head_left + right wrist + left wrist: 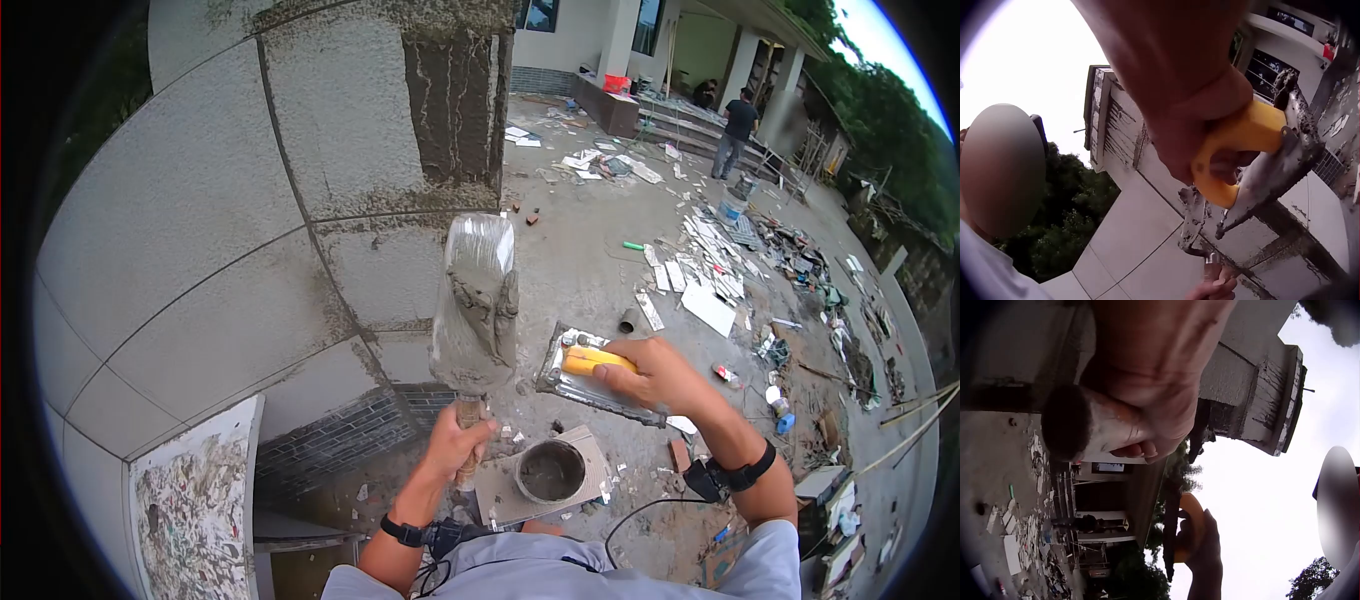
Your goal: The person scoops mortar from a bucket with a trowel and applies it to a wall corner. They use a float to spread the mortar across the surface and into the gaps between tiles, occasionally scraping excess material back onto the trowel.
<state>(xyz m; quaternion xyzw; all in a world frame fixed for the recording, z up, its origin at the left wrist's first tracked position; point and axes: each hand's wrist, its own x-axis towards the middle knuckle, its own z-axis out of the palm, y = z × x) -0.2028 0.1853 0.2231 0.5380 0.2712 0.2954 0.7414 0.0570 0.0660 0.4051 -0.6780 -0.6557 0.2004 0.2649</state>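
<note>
My left hand (455, 445) grips the wooden handle of a trowel (448, 335), whose broad blade points away from me. Grey mortar (488, 312) lies on that blade. In the left wrist view the round butt of the trowel handle (1067, 425) sticks out of the fist. To the right, my right hand (652, 375) holds a plastering float by its yellow handle (588, 361). Wet mortar clings to the edges of the float plate (1266, 187) in the right wrist view. The float is beside the trowel blade, with a small gap between them in the head view.
A tiled pillar (350, 120) with a bare mortar-coated patch (450, 125) rises ahead and left. Below me a bucket (522, 476) of mortar stands on a board (495, 497). Broken tiles (709, 305) and debris litter the ground rightward. A person (738, 125) stands near the steps.
</note>
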